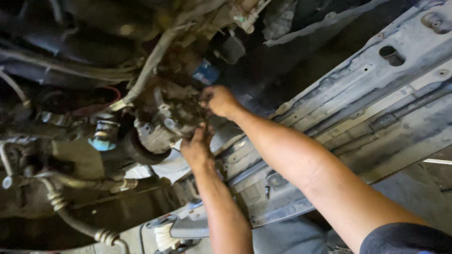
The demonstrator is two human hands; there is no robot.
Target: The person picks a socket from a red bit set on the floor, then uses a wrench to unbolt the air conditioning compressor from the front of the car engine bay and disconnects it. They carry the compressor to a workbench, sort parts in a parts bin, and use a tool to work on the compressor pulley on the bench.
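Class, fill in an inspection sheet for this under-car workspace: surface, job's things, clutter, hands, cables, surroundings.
Surface: grey underbody panel, dirty, with holes.
Job's things: grimy metal engine component; both hands on it.
Clutter: nothing seen.
Hands: left hand touches the component from below; right hand on its upper side; grip state unclear.
Cables: ribbed metal hose lower left; pale hose runs above; red wire.
Surroundings: blue cylindrical filter; blue cap; dark engine bay.

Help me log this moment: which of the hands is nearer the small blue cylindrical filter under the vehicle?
Right. The right hand is just below the small blue cylindrical filter, nearly touching it; the left hand sits lower, on the grimy metal housing.
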